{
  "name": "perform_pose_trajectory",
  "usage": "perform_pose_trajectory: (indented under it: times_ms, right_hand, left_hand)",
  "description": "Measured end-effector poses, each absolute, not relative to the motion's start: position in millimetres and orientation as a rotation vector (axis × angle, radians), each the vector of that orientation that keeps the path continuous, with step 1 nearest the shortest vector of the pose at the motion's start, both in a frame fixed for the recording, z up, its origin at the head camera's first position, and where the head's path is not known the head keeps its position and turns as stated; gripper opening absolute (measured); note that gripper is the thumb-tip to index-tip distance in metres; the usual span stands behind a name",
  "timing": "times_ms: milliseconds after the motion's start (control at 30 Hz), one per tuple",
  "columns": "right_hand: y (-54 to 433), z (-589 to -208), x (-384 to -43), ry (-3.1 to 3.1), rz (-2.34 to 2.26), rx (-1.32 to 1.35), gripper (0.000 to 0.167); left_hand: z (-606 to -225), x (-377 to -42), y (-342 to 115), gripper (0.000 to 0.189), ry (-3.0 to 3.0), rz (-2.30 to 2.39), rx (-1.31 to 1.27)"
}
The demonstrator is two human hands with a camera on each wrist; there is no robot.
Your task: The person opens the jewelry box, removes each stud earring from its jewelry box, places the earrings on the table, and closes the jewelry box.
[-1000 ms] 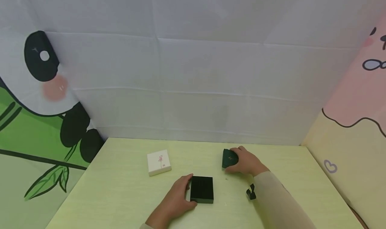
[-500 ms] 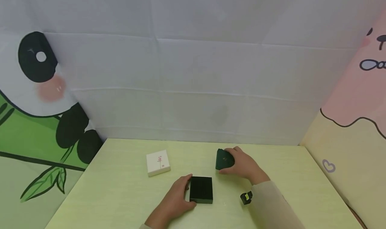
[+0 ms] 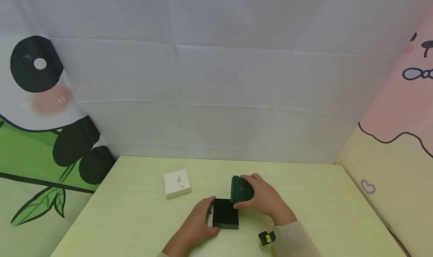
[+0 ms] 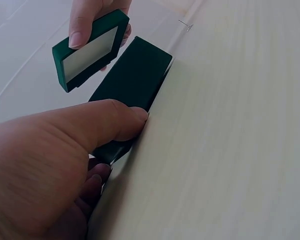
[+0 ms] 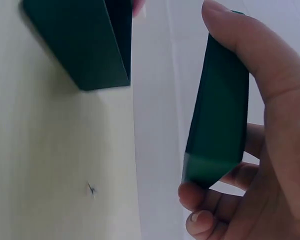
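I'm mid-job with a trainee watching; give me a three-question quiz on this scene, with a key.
1. Multiple choice: which hand holds the shallow square green lid? A) left B) right C) both
2. True or false: the white square box with a pink flower print lies on the pale yellow table.
3. Short answer: what does the left hand grip?

Key:
1. B, the right hand.
2. True.
3. The square dark green box bottom.
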State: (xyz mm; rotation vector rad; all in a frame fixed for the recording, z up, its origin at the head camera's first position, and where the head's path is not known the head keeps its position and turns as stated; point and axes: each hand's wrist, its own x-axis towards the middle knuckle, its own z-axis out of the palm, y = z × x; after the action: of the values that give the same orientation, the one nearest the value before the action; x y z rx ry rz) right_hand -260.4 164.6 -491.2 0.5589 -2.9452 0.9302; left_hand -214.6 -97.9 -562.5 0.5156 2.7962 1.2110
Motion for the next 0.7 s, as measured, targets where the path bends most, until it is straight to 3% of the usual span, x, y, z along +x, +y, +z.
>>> perform_pose_trajectory:
  times_ms: [700]
  right_hand:
    - [145.1,-510.3,-233.3,-2.883,0.977,0.658,0.106]
  left_hand:
    - [-566.7,-216.1,-99.6,0.096,2.828,1.198,0.559]
